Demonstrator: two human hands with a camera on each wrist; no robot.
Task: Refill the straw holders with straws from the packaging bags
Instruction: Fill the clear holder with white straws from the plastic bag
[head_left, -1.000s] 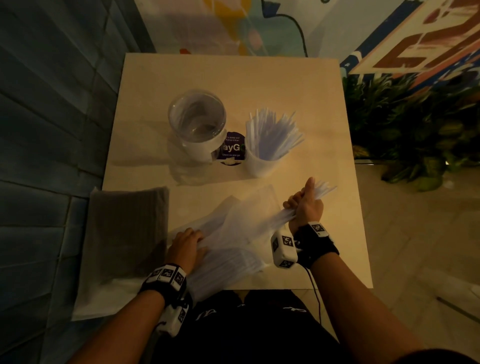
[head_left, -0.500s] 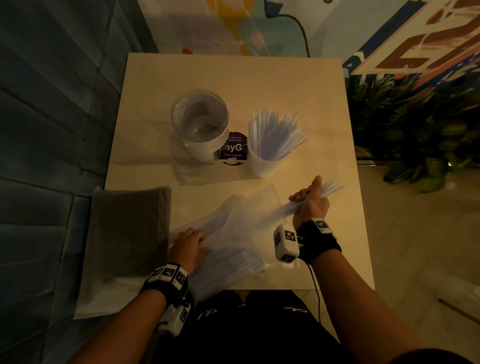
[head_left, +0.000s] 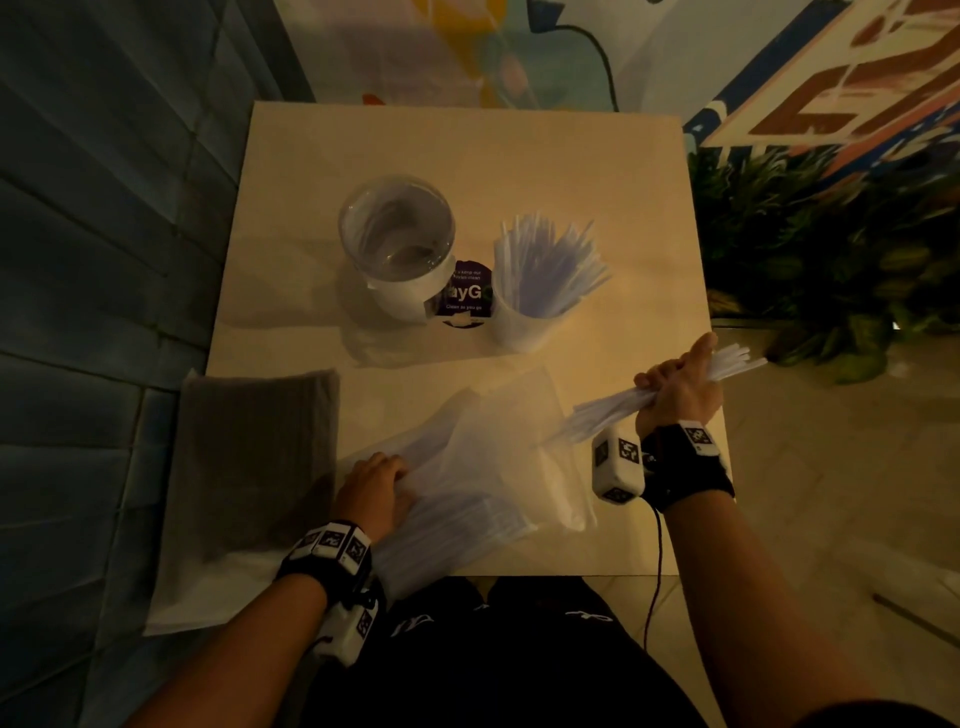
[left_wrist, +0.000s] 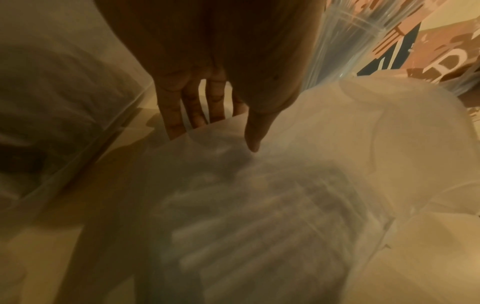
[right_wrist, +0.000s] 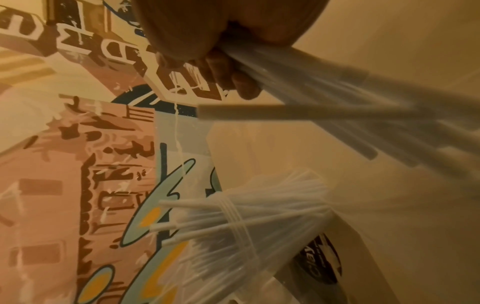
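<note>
A clear bag of white straws (head_left: 483, 467) lies on the table's near side. My left hand (head_left: 371, 480) holds its left edge down. In the left wrist view the thumb lies on the film and the fingers (left_wrist: 176, 115) slip under the bag (left_wrist: 285, 205). My right hand (head_left: 680, 387) grips a bundle of white straws (head_left: 597, 410) above the table's right edge, clear of the bag's mouth; the fist (right_wrist: 221, 67) is closed around the bundle (right_wrist: 324, 98). Two holders stand mid-table: a clear one (head_left: 397, 244) that looks nearly empty and a white cup (head_left: 519, 327) full of straws (right_wrist: 246, 226).
A second bag of dark straws (head_left: 254, 457) lies at the table's near left corner, overhanging the edge. A purple sticker (head_left: 465, 301) sits between the holders. Plants (head_left: 831, 249) stand right of the table and a blue wall (head_left: 104, 260) on the left.
My right hand has moved right and away from the bag, drawing the straw bundle out of its mouth. The left hand has stayed on the bag.
</note>
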